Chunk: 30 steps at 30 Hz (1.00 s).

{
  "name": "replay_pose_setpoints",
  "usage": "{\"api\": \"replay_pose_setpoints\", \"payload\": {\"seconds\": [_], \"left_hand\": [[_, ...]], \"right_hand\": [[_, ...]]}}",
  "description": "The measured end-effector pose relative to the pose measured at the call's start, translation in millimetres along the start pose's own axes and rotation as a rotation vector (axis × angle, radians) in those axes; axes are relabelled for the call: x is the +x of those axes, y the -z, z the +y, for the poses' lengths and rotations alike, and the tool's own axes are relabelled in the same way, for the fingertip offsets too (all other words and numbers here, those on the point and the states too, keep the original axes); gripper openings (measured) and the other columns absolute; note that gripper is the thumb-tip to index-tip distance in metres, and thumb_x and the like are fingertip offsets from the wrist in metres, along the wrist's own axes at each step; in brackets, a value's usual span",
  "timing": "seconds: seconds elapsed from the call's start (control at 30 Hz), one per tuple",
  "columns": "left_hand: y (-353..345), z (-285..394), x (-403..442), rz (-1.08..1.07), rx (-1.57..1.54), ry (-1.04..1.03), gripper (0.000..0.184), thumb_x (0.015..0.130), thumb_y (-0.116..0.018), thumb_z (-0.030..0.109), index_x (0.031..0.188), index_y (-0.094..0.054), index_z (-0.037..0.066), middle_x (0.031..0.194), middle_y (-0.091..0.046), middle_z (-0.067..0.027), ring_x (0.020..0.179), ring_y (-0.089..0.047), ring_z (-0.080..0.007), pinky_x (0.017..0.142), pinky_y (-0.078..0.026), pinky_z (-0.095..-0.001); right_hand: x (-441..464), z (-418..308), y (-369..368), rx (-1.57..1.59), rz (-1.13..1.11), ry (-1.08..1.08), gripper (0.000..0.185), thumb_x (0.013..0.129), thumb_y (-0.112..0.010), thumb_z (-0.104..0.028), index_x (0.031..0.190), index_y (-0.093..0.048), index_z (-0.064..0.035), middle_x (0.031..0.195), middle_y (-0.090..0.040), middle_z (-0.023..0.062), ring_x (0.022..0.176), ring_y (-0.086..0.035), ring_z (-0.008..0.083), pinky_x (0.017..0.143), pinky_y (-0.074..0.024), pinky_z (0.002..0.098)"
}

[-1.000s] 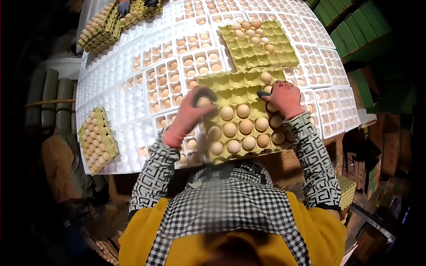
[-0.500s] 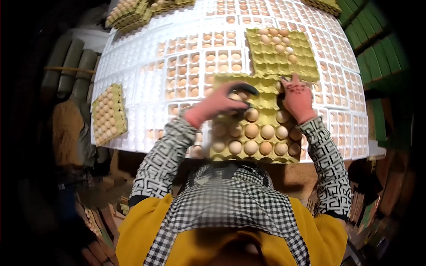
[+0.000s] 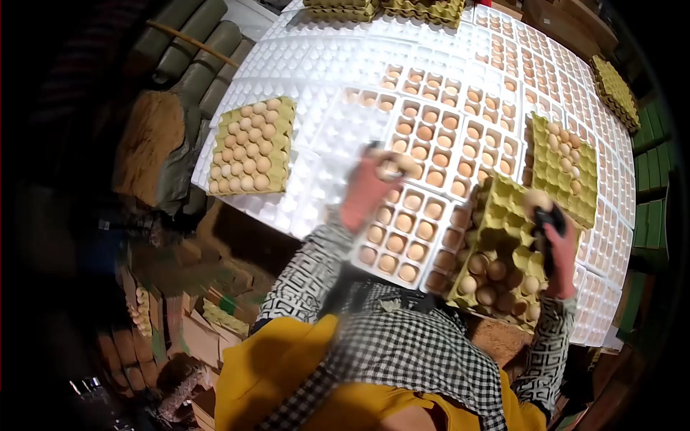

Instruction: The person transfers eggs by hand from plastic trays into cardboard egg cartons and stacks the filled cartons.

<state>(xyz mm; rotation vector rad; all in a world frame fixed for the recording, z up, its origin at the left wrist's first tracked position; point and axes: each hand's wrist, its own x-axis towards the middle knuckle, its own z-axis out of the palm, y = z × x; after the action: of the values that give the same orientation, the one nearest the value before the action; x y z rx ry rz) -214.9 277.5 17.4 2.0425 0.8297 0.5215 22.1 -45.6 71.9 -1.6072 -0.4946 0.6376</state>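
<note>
My left hand, in a pink and black glove, is closed around eggs above the white egg trays; it is blurred. My right hand holds an egg over the right side of the near yellow-green tray. Several eggs sit in the lower part of that tray, while its upper cups show no eggs. Another yellow-green tray, partly filled with eggs, lies just beyond it. White trays with eggs in their cells lie between my hands.
On the left of the table is a full yellow-green egg tray. Stacked trays stand at the far edge, another stack at the far right. Green crates are at the right, cardboard at the lower left.
The view has turned left. My left hand has moved off the near tray with eggs, out over the white trays. My right hand now holds an egg up, and fewer eggs sit in the near tray.
</note>
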Motion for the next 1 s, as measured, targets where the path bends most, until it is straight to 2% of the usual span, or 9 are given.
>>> {"api": "replay_pose_setpoints", "payload": {"seconds": [0.03, 0.2, 0.3, 0.43, 0.57, 0.7, 0.77, 0.93, 1.0], "left_hand": [[22, -54, 20, 0.194, 0.111, -0.087, 0.045, 0.073, -0.082, 0.024, 0.111, -0.067, 0.005, 0.119, -0.060, -0.0166, 0.101, -0.065, -0.0327, 0.085, -0.054, -0.0381], [90, -146, 78, -0.049, 0.405, 0.100, 0.052, 0.075, -0.076, 0.040, 0.118, -0.066, 0.012, 0.136, -0.047, -0.0175, 0.124, -0.051, -0.0325, 0.099, -0.047, -0.0403], [90, -173, 84, -0.137, 0.414, 0.080, 0.051, 0.077, -0.072, 0.035, 0.122, -0.063, 0.012, 0.140, -0.045, -0.0182, 0.127, -0.049, -0.0340, 0.104, -0.044, -0.0408], [95, -165, 105, 0.179, 0.044, -0.015, 0.049, 0.077, -0.076, 0.018, 0.123, -0.063, 0.008, 0.126, -0.059, -0.0131, 0.122, -0.054, -0.0280, 0.101, -0.044, -0.0368], [82, -157, 149, 0.361, -0.113, -0.169, 0.030, 0.087, -0.065, 0.009, 0.117, -0.064, 0.004, 0.121, -0.060, -0.0169, 0.111, -0.058, -0.0341, 0.094, -0.048, -0.0388], [48, -220, 164, 0.241, 0.506, -0.468, 0.031, 0.085, -0.063, 0.015, 0.114, -0.062, 0.006, 0.117, -0.059, -0.0183, 0.115, -0.051, -0.0397, 0.102, -0.037, -0.0515], [46, -238, 163, 0.172, 0.621, -0.609, 0.031, 0.083, -0.059, 0.013, 0.113, -0.060, 0.005, 0.113, -0.057, -0.0186, 0.110, -0.051, -0.0401, 0.101, -0.036, -0.0519], [40, -159, 138, 0.179, 0.340, -0.369, 0.036, 0.086, -0.065, 0.016, 0.120, -0.061, 0.005, 0.121, -0.060, -0.0164, 0.117, -0.052, -0.0334, 0.105, -0.037, -0.0442], [14, -98, 114, 0.010, -0.040, -0.332, 0.039, 0.084, -0.069, 0.011, 0.120, -0.062, 0.001, 0.119, -0.062, -0.0151, 0.111, -0.058, -0.0311, 0.098, -0.045, -0.0390]], "right_hand": [[15, 3, -39, 0.006, -0.134, 0.017, 0.054, 0.086, -0.070, -0.017, 0.132, -0.053, 0.0044, 0.108, -0.068, 0.0101, 0.079, -0.061, 0.0123, 0.071, -0.0506, 0.0260], [102, -11, -271, -0.106, -0.178, -0.203, 0.055, 0.081, -0.075, -0.028, 0.124, -0.060, 0.0021, 0.106, -0.067, 0.0102, 0.094, -0.063, 0.0154, 0.080, -0.0506, 0.0278], [162, 51, -368, -0.412, -0.061, -0.061, 0.061, 0.077, -0.074, -0.044, 0.126, -0.062, -0.0088, 0.109, -0.066, 0.0160, 0.096, -0.066, 0.0266, 0.080, -0.0529, 0.0362], [173, 71, -422, -1.027, -0.115, -0.139, 0.056, 0.080, -0.069, -0.045, 0.123, -0.058, -0.0115, 0.124, -0.053, 0.0205, 0.104, -0.063, 0.0335, 0.082, -0.0535, 0.0417], [147, 95, -425, -0.931, 0.225, 0.246, 0.043, 0.087, -0.064, -0.027, 0.124, -0.054, -0.0091, 0.126, -0.051, 0.0185, 0.104, -0.062, 0.0356, 0.080, -0.0530, 0.0441], [136, 122, -411, -0.880, -0.134, 0.492, 0.044, 0.076, -0.062, -0.009, 0.120, -0.058, -0.0061, 0.128, -0.054, 0.0207, 0.116, -0.052, 0.0406, 0.098, -0.0424, 0.0492], [117, 116, -390, -0.886, -0.015, 0.558, 0.045, 0.080, -0.063, -0.013, 0.125, -0.058, -0.0112, 0.131, -0.053, 0.0192, 0.126, -0.045, 0.0411, 0.109, -0.0323, 0.0517], [21, -17, -191, -0.741, 0.355, 0.388, 0.049, 0.074, -0.073, -0.009, 0.121, -0.062, -0.0040, 0.116, -0.065, 0.0152, 0.111, -0.060, 0.0304, 0.095, -0.0480, 0.0399], [-20, -37, -84, -0.854, 0.637, -0.063, 0.058, 0.079, -0.076, -0.024, 0.130, -0.056, -0.0050, 0.118, -0.067, 0.0149, 0.105, -0.065, 0.0297, 0.095, -0.0484, 0.0415]]}}
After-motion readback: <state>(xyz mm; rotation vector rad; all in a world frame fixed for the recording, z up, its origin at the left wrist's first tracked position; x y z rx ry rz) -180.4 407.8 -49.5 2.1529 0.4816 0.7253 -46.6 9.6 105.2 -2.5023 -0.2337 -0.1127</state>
